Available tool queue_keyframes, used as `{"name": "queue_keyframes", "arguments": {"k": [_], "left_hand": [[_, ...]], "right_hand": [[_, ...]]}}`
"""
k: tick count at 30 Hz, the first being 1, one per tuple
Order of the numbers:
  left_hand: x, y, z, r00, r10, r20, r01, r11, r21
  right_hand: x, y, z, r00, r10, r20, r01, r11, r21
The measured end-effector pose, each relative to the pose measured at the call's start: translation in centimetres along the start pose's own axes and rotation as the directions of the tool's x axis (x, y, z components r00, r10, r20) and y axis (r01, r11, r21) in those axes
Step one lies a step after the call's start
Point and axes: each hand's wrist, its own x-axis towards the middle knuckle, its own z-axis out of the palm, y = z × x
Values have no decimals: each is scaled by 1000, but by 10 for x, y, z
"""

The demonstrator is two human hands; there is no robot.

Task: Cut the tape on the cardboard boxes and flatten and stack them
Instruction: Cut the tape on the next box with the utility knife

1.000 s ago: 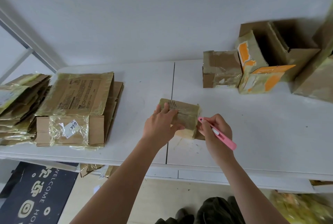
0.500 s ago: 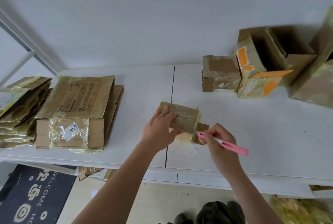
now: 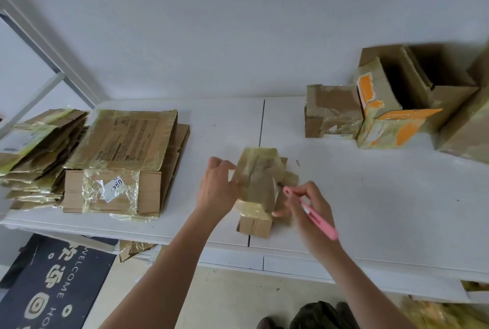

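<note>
A small tape-covered cardboard box (image 3: 258, 188) stands tilted on the white table (image 3: 370, 209), near the front edge by the centre seam. My left hand (image 3: 217, 188) grips its left side. My right hand (image 3: 307, 207) holds a pink cutter (image 3: 315, 216) against the box's right side, its fingertips touching the box. The cutter's tip sits by a loose flap on the right. Whether the blade is out is not visible.
Two stacks of flattened taped boxes (image 3: 119, 159) lie at the table's left. Unflattened boxes (image 3: 333, 114), one with orange print (image 3: 389, 119), stand at the back right against the wall. A dark welcome mat (image 3: 50, 289) lies on the floor, lower left.
The small box has been turned and tipped up from lying flat, now running lengthwise toward me. My right hand with the cutter moved along its right side; flaps there have come loose.
</note>
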Motion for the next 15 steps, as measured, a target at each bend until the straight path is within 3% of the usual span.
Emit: {"name": "queue_keyframes", "arguments": {"k": [2,6,9,13,15], "left_hand": [[-6,7,1,999,-42,4,42,999,30],[-19,27,13,1000,-14,4,12,950,311],[-15,35,17,995,37,87,-53,981,188],[-5,25,6,947,187,260,-221,969,109],[-3,18,3,932,187,309,-198,980,7]], "right_hand": [[-12,5,6,1000,8,-28,-7,999,39],[2,9,4,957,-49,-287,59,998,25],[28,1,-8,945,-77,-319,92,995,30],[42,-3,-13,974,-10,-226,37,992,118],[33,3,-8,981,-4,-195,27,993,113]]}}
